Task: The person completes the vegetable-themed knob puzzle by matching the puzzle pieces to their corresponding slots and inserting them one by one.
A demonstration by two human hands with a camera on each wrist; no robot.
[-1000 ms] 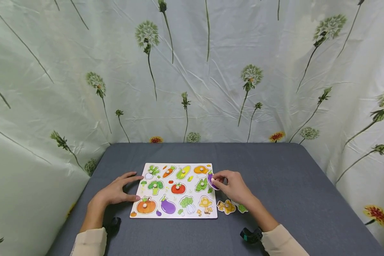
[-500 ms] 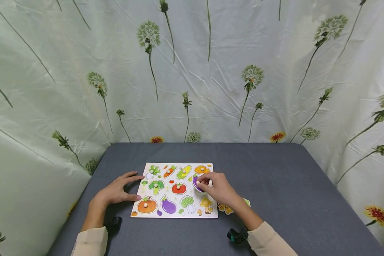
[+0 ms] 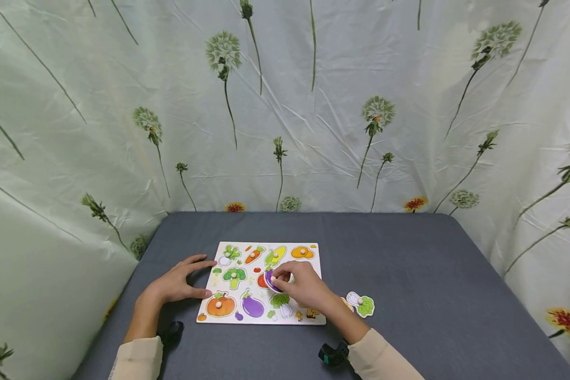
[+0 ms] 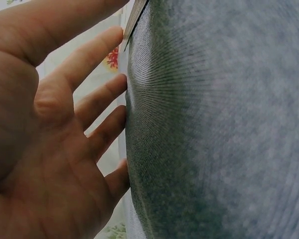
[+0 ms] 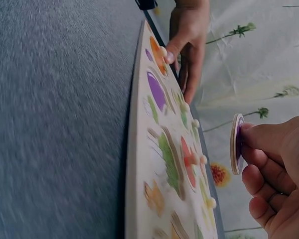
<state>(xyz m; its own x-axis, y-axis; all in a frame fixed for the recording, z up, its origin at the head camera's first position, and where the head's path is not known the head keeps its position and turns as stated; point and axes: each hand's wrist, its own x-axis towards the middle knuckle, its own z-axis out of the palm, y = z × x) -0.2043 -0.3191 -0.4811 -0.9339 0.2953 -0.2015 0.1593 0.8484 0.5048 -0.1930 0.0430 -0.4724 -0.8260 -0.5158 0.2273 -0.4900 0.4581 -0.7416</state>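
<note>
My right hand [image 3: 304, 285] pinches the knob of a purple eggplant puzzle piece [image 3: 269, 281], held over the middle of a white vegetable puzzle board [image 3: 245, 318]. In the right wrist view the eggplant piece [image 5: 236, 144] is seen edge-on, lifted clear of the board. Below and to its left lies the printed eggplant slot [image 3: 253, 305], which has no knob. With fingers spread, my left hand [image 3: 176, 282] touches the board's left edge. The left wrist view shows that palm [image 4: 55, 154] with its fingers extended near the cloth.
Right of the board lie a bok choy piece [image 3: 361, 304] and a yellow piece [image 3: 347, 303] partly hidden by my right forearm. Knobbed pumpkin [image 3: 220, 306], broccoli [image 3: 234, 277] and carrot [image 3: 254, 256] pieces sit in the board. Dark grey cloth [image 3: 408, 264] covers the table; a flowered curtain [image 3: 313, 132] hangs behind.
My right hand has carried the eggplant piece leftward from the board's right edge to over its middle. The bok choy piece is now more exposed. My left hand stays at the board's edge.
</note>
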